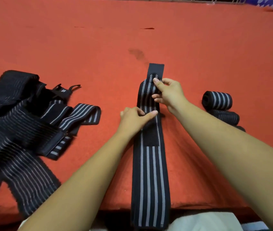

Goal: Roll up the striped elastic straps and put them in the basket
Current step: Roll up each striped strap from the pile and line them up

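The striped strap (150, 172) lies flat down the middle of the red cloth (99, 47). The right hand (167, 94) pinches its far part, thumb on top, while the left hand (134, 119) grips its left edge (thumb laid across). To the right sit rolled straps (217, 100) and to the left a loose pile (15, 122).

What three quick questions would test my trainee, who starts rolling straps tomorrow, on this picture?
1. True or false: a basket is in view.
2. Where do the rolled straps lie? A: left of the flat strap; B: right of it; C: on top of it.
3. Fill in: the ___ hand pinches the flat strap near its far end.
Key: 1 false; 2 B; 3 right hand.
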`<state>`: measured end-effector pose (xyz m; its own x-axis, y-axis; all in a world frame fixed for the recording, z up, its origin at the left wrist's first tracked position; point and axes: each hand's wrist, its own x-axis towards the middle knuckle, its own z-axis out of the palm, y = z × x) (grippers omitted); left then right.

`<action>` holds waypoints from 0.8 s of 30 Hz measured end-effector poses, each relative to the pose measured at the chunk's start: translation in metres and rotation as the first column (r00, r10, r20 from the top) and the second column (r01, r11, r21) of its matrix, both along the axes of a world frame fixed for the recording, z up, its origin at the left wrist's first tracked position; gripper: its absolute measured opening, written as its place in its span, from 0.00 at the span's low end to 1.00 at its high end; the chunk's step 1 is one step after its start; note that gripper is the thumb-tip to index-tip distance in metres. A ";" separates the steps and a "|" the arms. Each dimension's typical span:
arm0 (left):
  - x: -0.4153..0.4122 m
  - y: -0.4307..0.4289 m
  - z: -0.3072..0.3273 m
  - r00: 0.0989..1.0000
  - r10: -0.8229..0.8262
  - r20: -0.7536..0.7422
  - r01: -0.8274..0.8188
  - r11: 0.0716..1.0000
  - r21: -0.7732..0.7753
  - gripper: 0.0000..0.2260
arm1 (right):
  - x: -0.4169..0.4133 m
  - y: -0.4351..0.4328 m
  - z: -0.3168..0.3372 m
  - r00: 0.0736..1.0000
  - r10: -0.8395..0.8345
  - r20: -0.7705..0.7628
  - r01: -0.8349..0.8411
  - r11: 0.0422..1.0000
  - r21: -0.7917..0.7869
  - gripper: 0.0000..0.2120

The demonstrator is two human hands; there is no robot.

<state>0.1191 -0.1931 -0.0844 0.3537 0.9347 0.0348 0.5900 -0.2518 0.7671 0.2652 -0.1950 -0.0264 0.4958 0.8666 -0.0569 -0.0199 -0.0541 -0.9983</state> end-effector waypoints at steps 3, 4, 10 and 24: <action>0.004 0.016 -0.016 0.998 0.038 0.057 -0.042 0.998 0.056 0.17 | 0.009 0.015 -0.021 0.999 -0.019 -0.035 0.018 0.999 -0.038 0.09; 0.005 0.019 -0.021 0.991 0.062 0.117 -0.068 0.996 0.049 0.18 | 0.013 0.019 -0.028 0.999 -0.027 -0.036 0.025 0.999 -0.040 0.09; 0.006 0.045 -0.019 0.998 0.057 0.009 -0.057 0.997 -0.058 0.08 | 0.036 0.041 -0.057 0.976 -0.074 0.207 0.086 0.995 -0.050 0.12; 0.004 0.045 -0.028 0.995 -0.032 0.093 0.021 0.993 0.119 0.13 | 0.025 0.041 -0.049 0.990 0.051 0.129 -0.043 0.997 -0.061 0.07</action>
<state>0.1232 -0.1477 -0.1122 0.3683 0.9125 0.1781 0.5083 -0.3580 0.7833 0.2897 -0.1542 -0.0757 0.4611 0.8862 -0.0453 0.1139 -0.1098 -0.9874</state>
